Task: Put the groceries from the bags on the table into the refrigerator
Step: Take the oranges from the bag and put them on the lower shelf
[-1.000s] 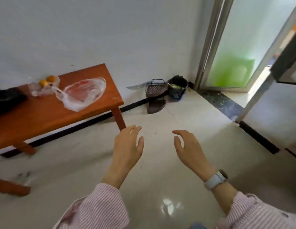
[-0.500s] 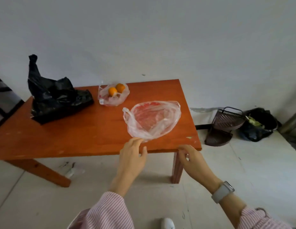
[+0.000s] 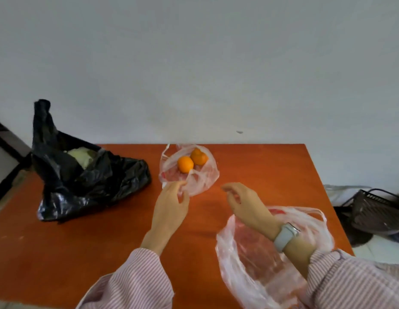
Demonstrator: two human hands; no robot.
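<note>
3 bags sit on the table (image 3: 60,253) now that we have come right up to it; half a second ago we were only arriving at its near edge, and a second ago we were out on the open floor with the table off to our left. That means the walk back is over and the next pick-up is at hand.

Going from the left, the black bag (image 3: 87,181) slumps near the far corner with something pale green, perhaps a cabbage, showing at its mouth. Next comes the small clear bag (image 3: 194,175) holding 2 oranges (image 3: 185,164), close to the wall edge.

Our left hand (image 3: 170,210) has moved forward from the table edge to this bag, and its fingertips touch or pinch the near rim; blur keeps us from telling whether the plastic is really held.

Our right hand (image 3: 247,204) hovers just to the right of that bag, fingers loosely curled and holding nothing. Its forearm crosses above the large clear bag (image 3: 249,259), which lies at the near right corner and looks flat and possibly emptied.

We judge the oranges to be the next load, with the black bag's contents left after that. No refrigerator is in view, so another trip awaits.
</note>
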